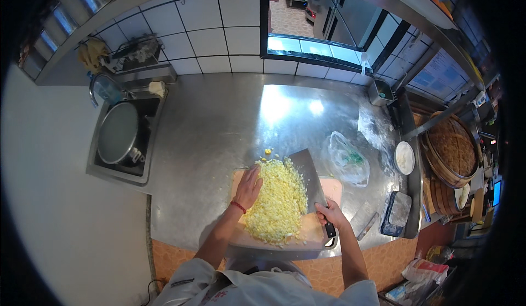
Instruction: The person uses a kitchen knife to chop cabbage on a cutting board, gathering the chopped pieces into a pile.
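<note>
A broad pile of finely chopped yellow-and-white food, apparently egg point(279, 201), covers most of a pale pink cutting board point(314, 228). My left hand point(248, 186) lies against the pile's left edge, fingers stretched forward and holding nothing. In my right hand point(332, 214) is the black handle of a cleaver point(309, 174). Its wide blade stands along the pile's right side, partly over the board. A few yellow crumbs point(268, 152) have landed on the steel counter beyond the board.
The stainless steel worktop point(205, 121) holds a clear plastic bag point(348, 160), a white bowl point(404, 158), a scale point(396, 214) and a bench scraper point(367, 225). A large pot point(118, 132) sits in the sink point(146, 174). Bamboo steamers point(450, 150) stand at right.
</note>
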Demonstrator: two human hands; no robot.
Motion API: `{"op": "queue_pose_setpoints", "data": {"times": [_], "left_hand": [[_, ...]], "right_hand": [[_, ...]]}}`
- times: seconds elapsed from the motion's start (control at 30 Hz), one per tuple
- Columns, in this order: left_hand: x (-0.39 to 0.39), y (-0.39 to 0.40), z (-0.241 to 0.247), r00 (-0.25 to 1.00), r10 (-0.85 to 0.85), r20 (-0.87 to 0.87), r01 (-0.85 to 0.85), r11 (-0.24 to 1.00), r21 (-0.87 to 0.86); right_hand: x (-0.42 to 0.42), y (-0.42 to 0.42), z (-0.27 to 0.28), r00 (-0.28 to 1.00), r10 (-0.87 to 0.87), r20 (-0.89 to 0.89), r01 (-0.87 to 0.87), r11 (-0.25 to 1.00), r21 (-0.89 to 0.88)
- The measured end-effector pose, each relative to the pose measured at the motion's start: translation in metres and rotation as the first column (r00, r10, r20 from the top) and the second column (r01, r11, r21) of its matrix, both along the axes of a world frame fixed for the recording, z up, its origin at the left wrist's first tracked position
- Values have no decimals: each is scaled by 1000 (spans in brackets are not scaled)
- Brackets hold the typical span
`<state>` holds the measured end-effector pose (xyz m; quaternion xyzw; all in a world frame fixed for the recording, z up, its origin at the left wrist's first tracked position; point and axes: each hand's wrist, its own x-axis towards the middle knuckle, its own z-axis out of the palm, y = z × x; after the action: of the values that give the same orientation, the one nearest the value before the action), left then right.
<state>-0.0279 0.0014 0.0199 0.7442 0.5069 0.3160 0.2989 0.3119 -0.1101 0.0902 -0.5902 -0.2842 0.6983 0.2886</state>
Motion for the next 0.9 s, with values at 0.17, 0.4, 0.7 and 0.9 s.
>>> {"op": "queue_pose_setpoints", "data": {"times": [0.17,0.4,0.7,0.9], "left_hand": [[1,-7,-9,979,145,-147,-132,987,92],[13,-3,-2,978,101,181,-82,991,-108],[23,-37,13,926,329,185,-341,939,38],[24,-81,20,858,379,347,-398,917,-19]], "right_hand": [[-7,7,5,994,99,46,-99,995,5],[-34,51,2,950,310,36,-311,950,19],[-38,49,19,863,404,304,-466,869,168],[-36,16,11,593,167,788,-750,470,465]]}}
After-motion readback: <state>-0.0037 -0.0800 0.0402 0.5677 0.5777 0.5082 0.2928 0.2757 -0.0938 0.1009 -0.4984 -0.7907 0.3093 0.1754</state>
